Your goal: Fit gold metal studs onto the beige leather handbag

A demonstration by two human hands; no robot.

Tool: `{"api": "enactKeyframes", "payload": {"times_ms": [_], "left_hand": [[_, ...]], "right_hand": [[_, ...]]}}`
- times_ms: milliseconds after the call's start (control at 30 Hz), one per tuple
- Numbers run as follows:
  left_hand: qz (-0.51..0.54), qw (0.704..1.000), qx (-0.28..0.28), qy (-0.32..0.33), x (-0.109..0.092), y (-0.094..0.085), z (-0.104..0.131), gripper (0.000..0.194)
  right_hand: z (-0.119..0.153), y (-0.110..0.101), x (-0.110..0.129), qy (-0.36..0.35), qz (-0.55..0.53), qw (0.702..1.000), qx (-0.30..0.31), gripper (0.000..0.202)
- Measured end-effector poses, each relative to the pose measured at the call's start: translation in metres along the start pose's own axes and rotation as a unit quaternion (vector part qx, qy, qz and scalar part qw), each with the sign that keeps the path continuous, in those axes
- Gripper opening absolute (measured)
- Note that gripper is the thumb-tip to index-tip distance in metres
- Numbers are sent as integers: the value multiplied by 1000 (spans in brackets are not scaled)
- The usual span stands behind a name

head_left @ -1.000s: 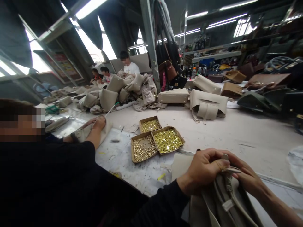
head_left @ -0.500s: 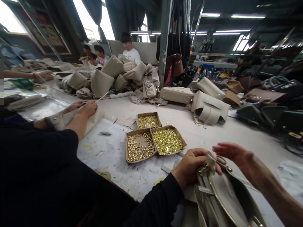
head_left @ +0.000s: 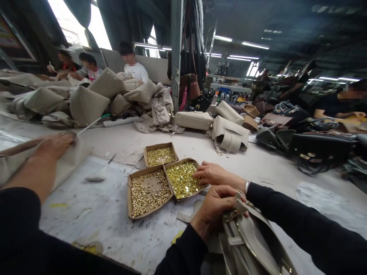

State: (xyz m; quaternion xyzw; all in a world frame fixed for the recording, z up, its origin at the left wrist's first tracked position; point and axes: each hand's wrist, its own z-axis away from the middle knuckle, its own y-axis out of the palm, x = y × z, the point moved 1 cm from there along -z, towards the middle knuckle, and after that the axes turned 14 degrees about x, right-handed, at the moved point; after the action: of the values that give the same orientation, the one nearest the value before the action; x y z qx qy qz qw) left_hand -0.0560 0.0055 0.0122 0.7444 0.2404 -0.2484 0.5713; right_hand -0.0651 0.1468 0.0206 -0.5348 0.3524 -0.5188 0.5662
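Fingers of the right hand [head_left: 213,173] rest loosely open in the box of gold studs [head_left: 181,178]; left hand [head_left: 213,208] has its grip closed on the beige bag [head_left: 252,240].

Black long sleeves on both arms, silver bracelet [head_left: 247,186] at right wrist

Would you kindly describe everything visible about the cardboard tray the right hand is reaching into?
The cardboard tray is a shallow, open brown box with low, slightly worn walls, lying flat on the white table. It is filled with small shiny gold metal pieces. It sits against two similar trays of duller fittings. The right hand rests over its right edge, fingers among the pieces.
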Motion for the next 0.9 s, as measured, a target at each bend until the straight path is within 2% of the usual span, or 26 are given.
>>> {"api": "enactKeyframes", "payload": {"times_ms": [100,267,400,567,733,833,900], "left_hand": [[-11,999,26,-23,0,0,3,33],[-5,999,28,-24,0,-3,4,33],[5,999,38,-15,3,-6,4,36],[1,999,40,-18,4,-3,5,35],[-34,999,6,-17,1,7,6,31],[-98,994,-38,-7,-1,9,4,27],[-146,987,-70,3,-1,8,2,26]], "right_hand": [[-6,9,-6,0,0,1000,-1,16],[-11,22,-12,0,-21,1000,-15,23],[-9,23,-12,7,-53,998,-35,26],[-5,22,-5,35,-126,987,-90,23],[8,11,-10,125,-213,948,-203,17],[36,-9,-11,169,-256,911,-275,27],[63,-25,3,182,-278,889,-315,33]]}}
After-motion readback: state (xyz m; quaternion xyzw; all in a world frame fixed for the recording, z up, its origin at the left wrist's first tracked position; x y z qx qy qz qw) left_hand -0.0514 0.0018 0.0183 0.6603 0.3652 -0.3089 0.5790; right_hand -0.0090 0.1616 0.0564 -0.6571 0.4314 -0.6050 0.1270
